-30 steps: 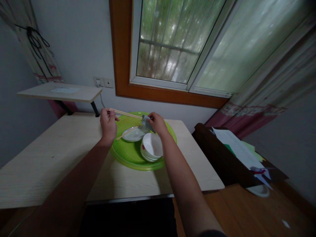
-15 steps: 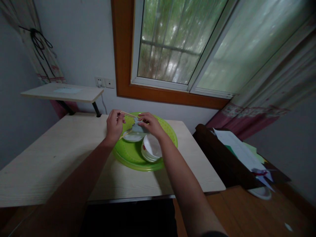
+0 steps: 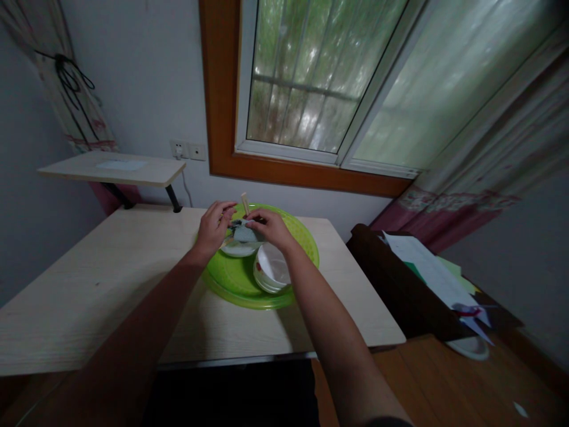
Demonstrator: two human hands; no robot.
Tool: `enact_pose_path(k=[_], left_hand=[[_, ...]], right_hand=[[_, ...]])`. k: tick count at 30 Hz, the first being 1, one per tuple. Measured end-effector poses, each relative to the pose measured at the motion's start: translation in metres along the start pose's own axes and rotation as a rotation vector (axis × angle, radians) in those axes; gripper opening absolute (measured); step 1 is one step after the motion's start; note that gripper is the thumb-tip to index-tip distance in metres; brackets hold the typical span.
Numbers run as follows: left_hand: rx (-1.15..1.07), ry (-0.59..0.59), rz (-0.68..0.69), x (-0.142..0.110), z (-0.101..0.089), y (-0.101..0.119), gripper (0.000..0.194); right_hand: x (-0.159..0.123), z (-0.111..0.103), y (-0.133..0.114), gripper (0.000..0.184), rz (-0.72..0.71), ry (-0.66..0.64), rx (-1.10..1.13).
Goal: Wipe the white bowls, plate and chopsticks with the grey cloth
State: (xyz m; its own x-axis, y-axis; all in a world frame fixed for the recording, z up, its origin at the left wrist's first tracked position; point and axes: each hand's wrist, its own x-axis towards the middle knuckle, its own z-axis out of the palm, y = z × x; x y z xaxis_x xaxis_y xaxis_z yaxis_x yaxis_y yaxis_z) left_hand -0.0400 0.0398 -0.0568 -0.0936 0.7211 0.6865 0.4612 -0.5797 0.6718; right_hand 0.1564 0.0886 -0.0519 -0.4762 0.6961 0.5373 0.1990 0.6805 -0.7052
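My right hand (image 3: 267, 225) pinches a grey cloth (image 3: 247, 233) over the tray. A pair of light wooden chopsticks (image 3: 245, 203) stands nearly upright at its fingertips, the lower ends hidden. On the other side my left hand (image 3: 217, 224) has its fingers bent towards the cloth; what they hold is hidden. Below the hands lies a small white plate (image 3: 237, 251), with thin yellowish utensil handles partly showing by its left edge. Stacked white bowls (image 3: 272, 268) with a red mark stand beneath my right wrist. Plate and bowls are on a round green tray (image 3: 235, 292).
The tray rests on a pale wooden table (image 3: 111, 296). A raised shelf (image 3: 151, 169) on black legs stands at the back left. Behind is a wall with a window (image 3: 306, 89). Right of the table, papers (image 3: 431, 273) lie on a dark brown piece of furniture (image 3: 391, 279).
The chopsticks, earlier slanting sideways from my left hand, now point upward between the hands. My left hand has shifted slightly right, closer to my right hand and the cloth.
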Motion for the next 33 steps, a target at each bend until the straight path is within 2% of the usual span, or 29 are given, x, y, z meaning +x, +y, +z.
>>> enact_pose_path(k=[5,9,13,17,23,29,31,33], left_hand=[[0.112,-0.031,0.021,0.005,0.001,-0.009,0.026],[0.145,-0.119,-0.016,0.008,0.005,-0.021,0.019],[0.085,-0.225,-0.122,0.008,0.01,-0.029,0.023],[-0.003,-0.315,-0.155,0.006,0.012,-0.03,0.028],[-0.091,-0.446,-0.184,0.004,0.015,-0.027,0.02],[-0.055,-0.384,-0.159,0.006,0.014,-0.028,0.012],[-0.031,-0.327,-0.178,0.006,0.013,-0.031,0.013],[-0.012,-0.285,-0.245,0.005,0.013,-0.034,0.02]], right_hand=[[0.0,0.001,0.0,0.016,0.112,0.041,0.149],[0.001,0.002,0.001,0.026,0.14,0.055,0.206],[0.0,0.001,0.002,0.029,0.139,0.06,0.241],[0.0,0.0,0.002,0.027,0.128,0.081,0.276],[-0.001,-0.003,0.002,0.028,0.184,0.089,0.247],[0.001,-0.002,0.01,0.028,0.175,0.126,0.173],[0.003,-0.003,0.014,0.024,0.121,0.206,0.126],[0.005,-0.005,0.018,0.021,0.068,0.346,0.056]])
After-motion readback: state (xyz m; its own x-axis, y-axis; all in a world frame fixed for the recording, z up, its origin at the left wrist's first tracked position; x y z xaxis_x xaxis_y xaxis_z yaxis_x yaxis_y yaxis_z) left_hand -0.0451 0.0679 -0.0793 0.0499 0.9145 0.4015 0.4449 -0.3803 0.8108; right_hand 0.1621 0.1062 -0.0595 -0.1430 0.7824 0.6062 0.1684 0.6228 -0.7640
